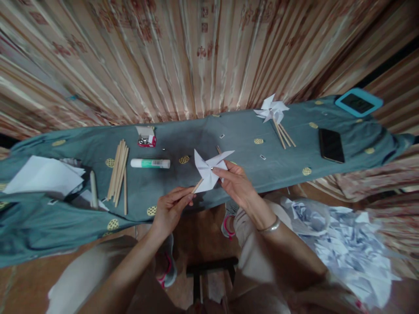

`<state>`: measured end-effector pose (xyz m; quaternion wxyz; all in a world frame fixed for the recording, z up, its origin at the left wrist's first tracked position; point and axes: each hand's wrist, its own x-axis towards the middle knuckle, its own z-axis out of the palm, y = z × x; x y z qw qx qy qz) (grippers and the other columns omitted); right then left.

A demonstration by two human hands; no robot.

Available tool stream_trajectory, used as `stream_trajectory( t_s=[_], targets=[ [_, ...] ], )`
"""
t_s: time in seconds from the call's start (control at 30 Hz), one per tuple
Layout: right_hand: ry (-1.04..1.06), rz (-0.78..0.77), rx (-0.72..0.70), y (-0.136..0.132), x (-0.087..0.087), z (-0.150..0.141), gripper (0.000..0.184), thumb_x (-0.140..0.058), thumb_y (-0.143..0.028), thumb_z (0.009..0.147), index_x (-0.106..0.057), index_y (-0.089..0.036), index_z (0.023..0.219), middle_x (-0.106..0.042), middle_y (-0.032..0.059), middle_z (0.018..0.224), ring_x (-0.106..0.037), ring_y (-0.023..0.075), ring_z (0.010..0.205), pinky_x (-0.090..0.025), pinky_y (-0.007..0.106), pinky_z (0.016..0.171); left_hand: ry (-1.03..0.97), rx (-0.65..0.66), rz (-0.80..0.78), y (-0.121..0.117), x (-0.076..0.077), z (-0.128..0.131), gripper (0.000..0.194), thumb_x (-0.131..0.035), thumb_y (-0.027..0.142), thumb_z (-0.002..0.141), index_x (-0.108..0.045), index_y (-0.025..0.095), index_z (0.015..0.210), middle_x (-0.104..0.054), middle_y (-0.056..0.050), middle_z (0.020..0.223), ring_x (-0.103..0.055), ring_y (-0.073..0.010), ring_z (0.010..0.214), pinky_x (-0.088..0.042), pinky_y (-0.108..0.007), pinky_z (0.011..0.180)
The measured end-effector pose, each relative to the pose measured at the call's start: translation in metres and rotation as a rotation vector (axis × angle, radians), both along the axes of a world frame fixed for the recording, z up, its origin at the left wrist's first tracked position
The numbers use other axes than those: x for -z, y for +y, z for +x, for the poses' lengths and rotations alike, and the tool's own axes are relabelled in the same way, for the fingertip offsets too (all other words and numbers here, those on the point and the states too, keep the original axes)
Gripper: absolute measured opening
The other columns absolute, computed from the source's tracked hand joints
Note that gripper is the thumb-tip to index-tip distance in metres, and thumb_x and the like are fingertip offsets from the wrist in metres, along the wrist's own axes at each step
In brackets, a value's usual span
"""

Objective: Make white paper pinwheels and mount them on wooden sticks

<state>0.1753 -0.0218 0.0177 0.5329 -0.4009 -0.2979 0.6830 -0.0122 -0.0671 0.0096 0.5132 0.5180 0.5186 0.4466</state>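
A white paper pinwheel point(205, 171) is held in front of me, above the near edge of the cloth-covered table. Its wooden stick point(197, 186) slants down to the left, where my left hand point(172, 208) is closed round it. My right hand point(238, 183) grips the paper part, the thumb pressing beside a small shiny pin at the centre; the fingers behind the paper are partly hidden. A glue stick point(150, 163) and a small red and white box of shiny pins point(146, 138) lie beyond my left hand.
Several wooden sticks point(118, 172), a pale pen-like tool point(94, 189) and white paper sheets point(46, 176) lie on the left. Finished pinwheels point(272, 110), a black phone point(331, 145) and a blue-framed tablet point(359, 102) are on the right. Folded white paper fills a bag point(347, 244) below.
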Motion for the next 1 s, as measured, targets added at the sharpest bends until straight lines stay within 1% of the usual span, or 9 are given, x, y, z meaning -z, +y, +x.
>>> stream_trajectory(
  t_s=[0.17, 0.27, 0.4, 0.53, 0.63, 0.73, 0.87, 1.0],
  targets=[
    [0.031, -0.060, -0.012, 0.005, 0.008, -0.007, 0.028, -0.087, -0.031, 0.057, -0.070, -0.021, 0.078, -0.074, -0.0019, 0.077, -0.067, 0.0144, 0.074, -0.055, 0.029, 0.076, -0.015, -0.008, 0.014, 0.000, 0.007, -0.002, 0.023, -0.078, 0.043, 0.073, -0.081, 0.021, 0.081, -0.067, -0.002, 0.066, -0.059, -0.0144, 0.061, -0.048, -0.026, 0.063],
    [0.033, -0.063, 0.002, 0.006, 0.010, -0.010, 0.028, -0.086, -0.031, 0.057, -0.070, -0.021, 0.078, -0.074, -0.0025, 0.075, -0.067, 0.0145, 0.072, -0.053, 0.030, 0.075, 0.009, -0.003, 0.027, -0.001, 0.012, -0.005, 0.022, -0.077, 0.040, 0.074, -0.081, 0.021, 0.083, -0.067, -0.002, 0.066, -0.059, -0.0139, 0.061, -0.047, -0.026, 0.064],
    [0.053, -0.052, 0.000, 0.008, 0.014, -0.016, 0.026, -0.086, -0.030, 0.058, -0.070, -0.021, 0.076, -0.074, -0.0029, 0.076, -0.066, 0.0130, 0.071, -0.052, 0.028, 0.073, 0.014, -0.011, 0.042, -0.001, 0.018, -0.007, 0.017, -0.075, 0.035, 0.077, -0.081, 0.022, 0.086, -0.067, -0.001, 0.066, -0.060, -0.0136, 0.063, -0.048, -0.025, 0.067],
    [0.064, -0.062, 0.010, 0.013, 0.020, -0.022, 0.025, -0.087, -0.029, 0.057, -0.069, -0.022, 0.074, -0.074, -0.0044, 0.075, -0.066, 0.0117, 0.069, -0.051, 0.026, 0.069, 0.022, -0.020, 0.023, 0.000, 0.021, -0.009, 0.022, -0.076, 0.036, 0.076, -0.081, 0.022, 0.091, -0.070, -0.002, 0.069, -0.062, -0.0145, 0.064, -0.048, -0.025, 0.065],
    [0.069, -0.063, 0.015, 0.018, 0.025, -0.026, 0.027, -0.087, -0.029, 0.057, -0.070, -0.022, 0.077, -0.074, -0.0043, 0.076, -0.068, 0.0130, 0.073, -0.052, 0.027, 0.072, 0.033, -0.038, 0.013, 0.002, 0.023, -0.010, 0.024, -0.076, 0.038, 0.075, -0.081, 0.022, 0.091, -0.072, -0.002, 0.072, -0.062, -0.0152, 0.064, -0.049, -0.026, 0.065],
    [0.083, -0.074, 0.017, 0.022, 0.029, -0.030, 0.027, -0.086, -0.028, 0.057, -0.070, -0.022, 0.079, -0.074, -0.0034, 0.077, -0.069, 0.0144, 0.079, -0.053, 0.028, 0.075, 0.040, -0.055, 0.020, 0.004, 0.025, -0.012, 0.024, -0.075, 0.038, 0.075, -0.081, 0.021, 0.091, -0.072, -0.003, 0.070, -0.063, -0.0156, 0.065, -0.049, -0.027, 0.068],
    [0.069, -0.110, 0.030, 0.028, 0.032, -0.036, 0.025, -0.085, -0.026, 0.057, -0.070, -0.022, 0.077, -0.074, -0.0035, 0.077, -0.069, 0.0144, 0.081, -0.052, 0.027, 0.074, -0.019, -0.103, -0.029, 0.008, 0.030, -0.012, 0.027, -0.078, 0.039, 0.070, -0.081, 0.020, 0.088, -0.072, -0.003, 0.071, -0.062, -0.0143, 0.062, -0.049, -0.026, 0.065],
    [0.056, -0.141, 0.039, 0.036, 0.034, -0.040, 0.026, -0.087, -0.022, 0.054, -0.069, -0.022, 0.074, -0.073, -0.0036, 0.074, -0.067, 0.0133, 0.077, -0.049, 0.025, 0.068, -0.144, -0.186, -0.128, 0.015, 0.036, -0.011, 0.037, -0.084, 0.041, 0.060, -0.080, 0.016, 0.087, -0.075, -0.004, 0.074, -0.061, -0.0122, 0.058, -0.049, -0.025, 0.062]
  ],
)
